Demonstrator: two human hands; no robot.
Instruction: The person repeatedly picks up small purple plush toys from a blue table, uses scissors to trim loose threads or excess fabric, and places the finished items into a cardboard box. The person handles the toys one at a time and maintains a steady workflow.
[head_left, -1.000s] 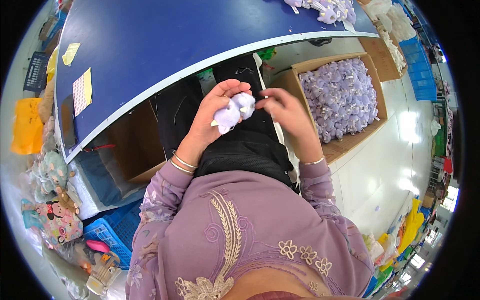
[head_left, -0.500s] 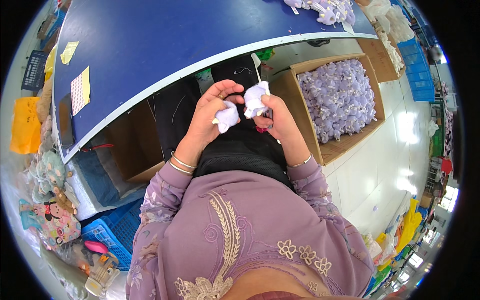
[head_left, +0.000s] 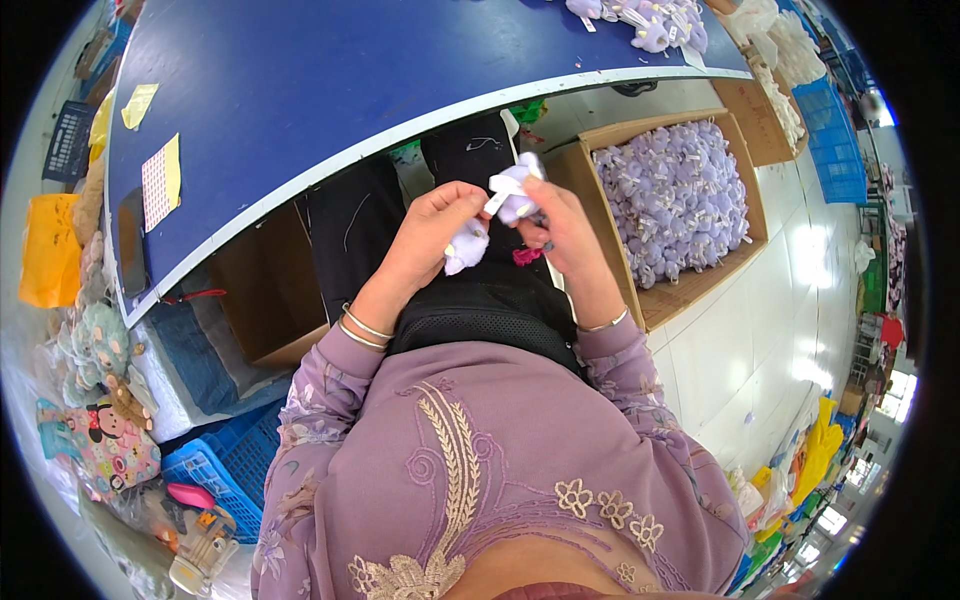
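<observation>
Here, left hand (head_left: 432, 230) pinching 1 lilac toy (head_left: 465, 250), right hand (head_left: 566, 228) pinching 1 white-tagged toy (head_left: 518, 208), both above the lap (head_left: 480, 295), blue bench (head_left: 330, 80) ahead, box of toys (head_left: 658, 306) at right.

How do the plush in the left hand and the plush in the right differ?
The left plush in the left hand sits lower in view; the right plush in the right hand sits higher. The right plush shows a white tag; none is visible on the left plush. Both are pale purple.

Bright light, white glare on floor (head_left: 735, 350), fisheye-bent edges, black corners
</observation>
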